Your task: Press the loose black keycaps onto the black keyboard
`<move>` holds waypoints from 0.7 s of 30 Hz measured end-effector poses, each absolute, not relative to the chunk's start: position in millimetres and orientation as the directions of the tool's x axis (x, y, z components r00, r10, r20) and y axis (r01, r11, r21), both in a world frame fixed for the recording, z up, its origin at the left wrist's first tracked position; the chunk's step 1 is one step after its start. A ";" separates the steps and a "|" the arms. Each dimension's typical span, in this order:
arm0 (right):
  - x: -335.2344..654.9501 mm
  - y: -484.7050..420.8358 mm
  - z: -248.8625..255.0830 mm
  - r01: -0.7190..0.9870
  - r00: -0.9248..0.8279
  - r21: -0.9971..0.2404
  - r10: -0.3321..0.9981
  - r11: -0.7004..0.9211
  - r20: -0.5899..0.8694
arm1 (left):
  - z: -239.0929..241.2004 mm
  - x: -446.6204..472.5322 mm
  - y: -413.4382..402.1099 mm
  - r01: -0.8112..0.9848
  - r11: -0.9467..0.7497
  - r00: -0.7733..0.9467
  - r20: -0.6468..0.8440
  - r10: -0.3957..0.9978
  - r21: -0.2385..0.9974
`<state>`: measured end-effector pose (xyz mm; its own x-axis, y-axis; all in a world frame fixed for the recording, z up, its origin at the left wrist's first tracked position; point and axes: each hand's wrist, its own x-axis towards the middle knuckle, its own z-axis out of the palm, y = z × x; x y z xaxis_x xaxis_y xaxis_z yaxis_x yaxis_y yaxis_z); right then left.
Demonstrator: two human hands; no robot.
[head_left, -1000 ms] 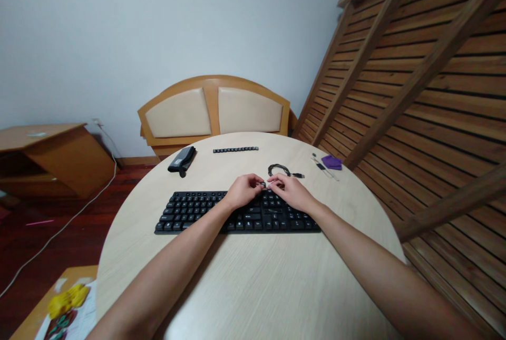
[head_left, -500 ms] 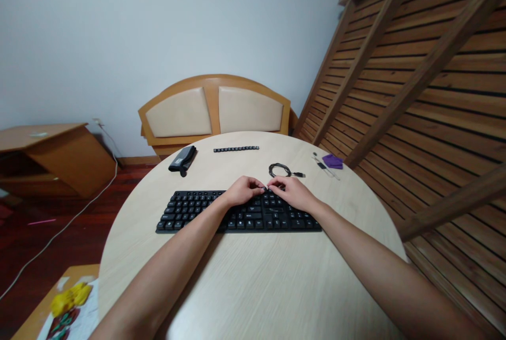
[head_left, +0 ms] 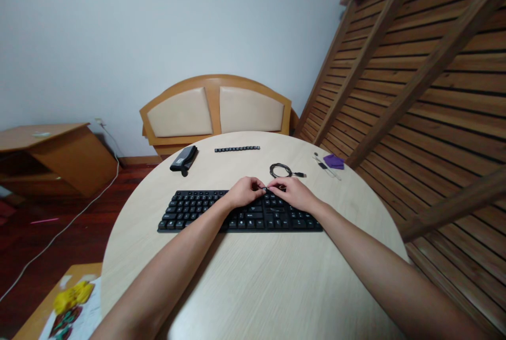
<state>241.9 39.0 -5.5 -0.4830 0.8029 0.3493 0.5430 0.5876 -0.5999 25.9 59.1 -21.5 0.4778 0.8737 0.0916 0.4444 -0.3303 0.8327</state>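
A black keyboard [head_left: 197, 208] lies lengthwise across the round table. Over its top edge, right of the middle, my left hand [head_left: 245, 191] is closed in a pinch. A tiny dark piece with a pale side, which looks like a keycap [head_left: 264, 188], shows at its fingertips. My right hand [head_left: 294, 192] meets it from the other side, thumb and forefinger pinched together close to the same spot. What lies between the right fingertips is too small to make out. Both wrists rest low above the keys and hide part of the board.
Behind the keyboard are a coiled black USB cable [head_left: 281, 170], a row of small dark keycaps [head_left: 237, 148] and a folded black pouch [head_left: 184, 158]. A purple cloth [head_left: 334, 161] and a thin metal tool [head_left: 330, 170] lie at right. Wooden slats [head_left: 395, 118] stand beside the table [head_left: 276, 287].
The view has shifted very slightly. Both hands keep their place at the keyboard's top edge, with only small finger movement around the tiny piece.
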 end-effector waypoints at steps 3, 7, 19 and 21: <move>242.4 40.3 -7.4 0.541 -0.486 -0.598 0.800 0.591 0.351 | -20.1 26.9 57.2 0.467 -0.365 0.475 0.120 0.872 0.805; 242.5 40.7 -8.3 0.543 -0.485 -0.596 0.800 0.592 0.353 | -17.1 28.3 53.8 0.491 -0.413 0.474 0.163 0.865 0.767; 241.7 40.3 -7.3 0.580 -0.481 -0.570 0.809 0.582 0.336 | -17.5 28.5 50.4 0.500 -0.477 0.484 0.223 0.846 0.723; 241.8 40.6 -8.0 0.585 -0.480 -0.565 0.810 0.583 0.338 | -17.8 28.8 50.3 0.499 -0.479 0.486 0.225 0.845 0.722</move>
